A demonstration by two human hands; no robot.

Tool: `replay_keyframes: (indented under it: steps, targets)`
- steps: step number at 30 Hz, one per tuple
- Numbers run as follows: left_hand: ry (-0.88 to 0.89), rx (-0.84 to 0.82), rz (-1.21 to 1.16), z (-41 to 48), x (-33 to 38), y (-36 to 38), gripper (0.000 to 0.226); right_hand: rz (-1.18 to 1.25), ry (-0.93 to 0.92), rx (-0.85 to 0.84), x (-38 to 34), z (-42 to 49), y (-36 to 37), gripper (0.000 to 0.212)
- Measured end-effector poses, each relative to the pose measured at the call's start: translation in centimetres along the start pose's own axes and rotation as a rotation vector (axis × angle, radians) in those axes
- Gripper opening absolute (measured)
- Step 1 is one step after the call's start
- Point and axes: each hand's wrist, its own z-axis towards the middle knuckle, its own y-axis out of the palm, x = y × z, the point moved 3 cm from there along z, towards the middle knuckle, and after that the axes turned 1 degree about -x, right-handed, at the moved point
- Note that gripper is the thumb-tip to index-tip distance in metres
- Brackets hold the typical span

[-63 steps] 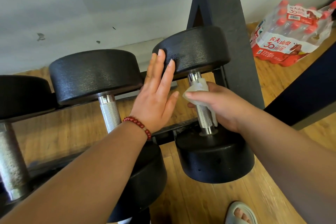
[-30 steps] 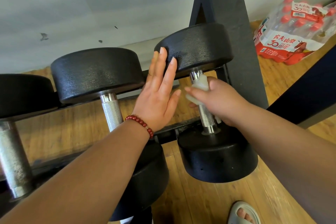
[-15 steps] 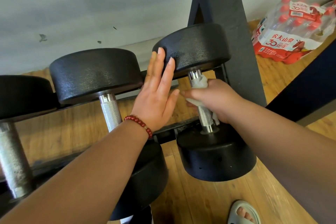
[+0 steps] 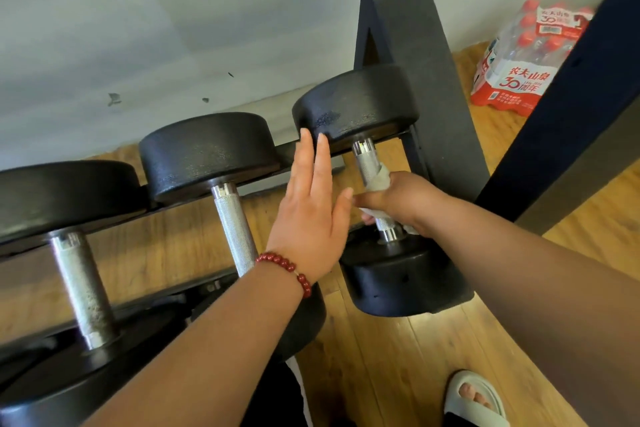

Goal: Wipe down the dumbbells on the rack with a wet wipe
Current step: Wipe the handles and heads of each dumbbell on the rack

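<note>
Three black dumbbells lie across the low rack (image 4: 194, 291). On the rightmost dumbbell (image 4: 360, 104), my right hand (image 4: 405, 201) grips the knurled metal handle (image 4: 367, 163) through a white wet wipe (image 4: 379, 177), low on the bar near the front head (image 4: 401, 281). My left hand (image 4: 311, 211), with a red bead bracelet at the wrist, is flat with straight fingers, its fingertips touching the rear head of that dumbbell. The middle dumbbell (image 4: 207, 149) and the left dumbbell (image 4: 62, 191) rest untouched.
The rack's dark upright post (image 4: 426, 80) stands right behind the rightmost dumbbell. A shrink-wrapped pack of water bottles (image 4: 519, 62) sits on the wooden floor at the far right. A dark beam (image 4: 581, 87) crosses the right side. My foot in a white slipper (image 4: 474, 395) shows below.
My right hand with the wipe has slid down the handle from near the rear head toward the front head. My left hand has stayed against the rear head.
</note>
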Motion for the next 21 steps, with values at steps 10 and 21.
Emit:
replay_keyframes:
  steps: [10,21]
  targets:
    - [-0.367,-0.150,-0.327,-4.6,2.4,5.3,0.056,-0.068,-0.049,0.068,0.5,0.2,-0.5,0.060]
    - [-0.510,0.063,-0.626,-5.3,1.5,7.5,0.059,0.143,-0.040,-0.030,1.1,0.6,-0.9,0.052]
